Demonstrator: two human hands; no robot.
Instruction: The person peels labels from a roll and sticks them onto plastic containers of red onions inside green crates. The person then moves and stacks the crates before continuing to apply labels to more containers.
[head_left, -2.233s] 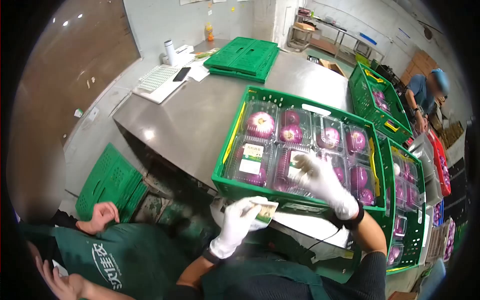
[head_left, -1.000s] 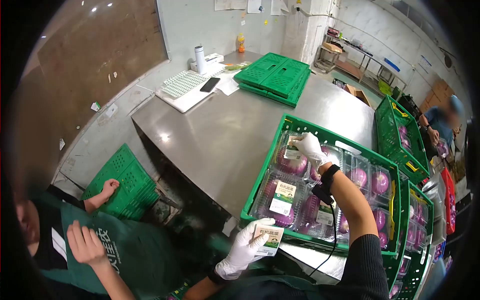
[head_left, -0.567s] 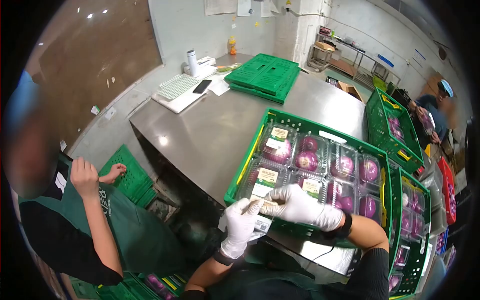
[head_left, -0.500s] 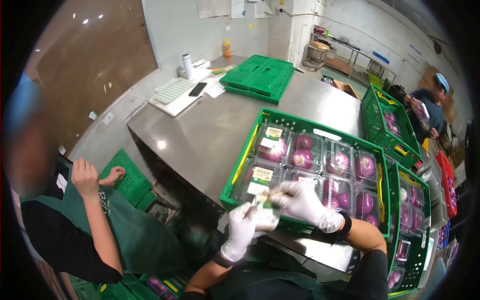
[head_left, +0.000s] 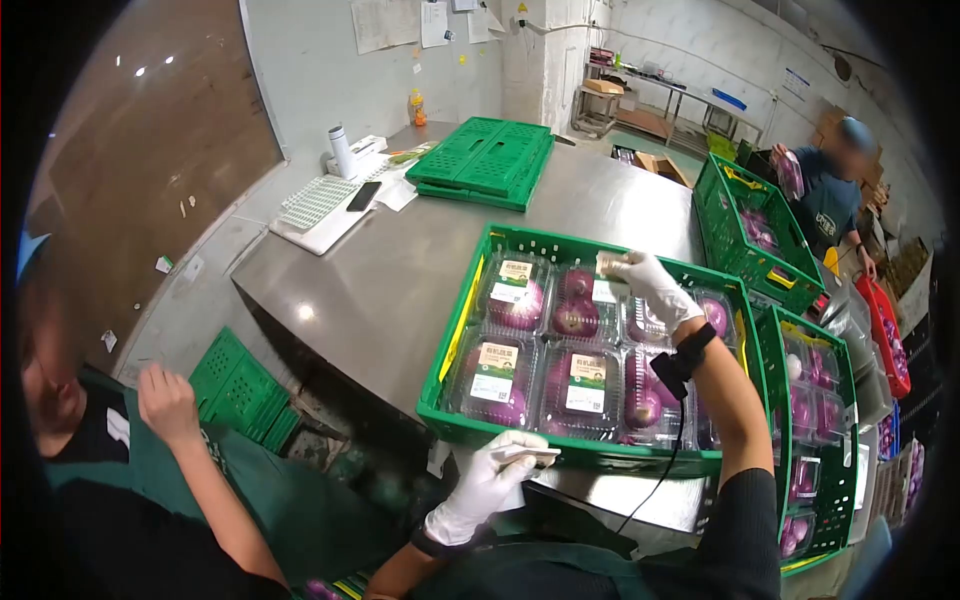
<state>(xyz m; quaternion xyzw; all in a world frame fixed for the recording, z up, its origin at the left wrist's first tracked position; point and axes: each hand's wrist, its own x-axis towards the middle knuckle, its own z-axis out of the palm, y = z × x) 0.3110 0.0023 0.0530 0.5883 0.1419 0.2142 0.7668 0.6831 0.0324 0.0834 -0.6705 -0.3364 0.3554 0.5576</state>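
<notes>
My left hand point(head_left: 482, 492), in a white glove, pinches a stack of labels point(head_left: 530, 455) just outside the near wall of the green crate point(head_left: 445, 412). My gloved right hand point(head_left: 655, 290) reaches over the crate, a single label point(head_left: 606, 278) between its fingertips. That label overlaps the back-row clear pack of purple onions point(head_left: 575, 305), second from the left. Printed labels show on the back left pack point(head_left: 515, 287), the front left pack point(head_left: 494, 375) and the front pack beside it point(head_left: 583, 385). My right forearm hides part of the packs on the right.
Folded green crates point(head_left: 485, 160) lie on the steel table point(head_left: 350, 290), near a phone point(head_left: 364, 196) and a bottle point(head_left: 341, 152). More crates of onions point(head_left: 765, 235) stand to the right. One person point(head_left: 200, 470) is close on my left; another point(head_left: 828, 190) stands far right.
My right hand has moved from beside my left hand up and over the back row, carrying a label. My left hand keeps the stack near the crate's front. The camera view has shifted slightly.
</notes>
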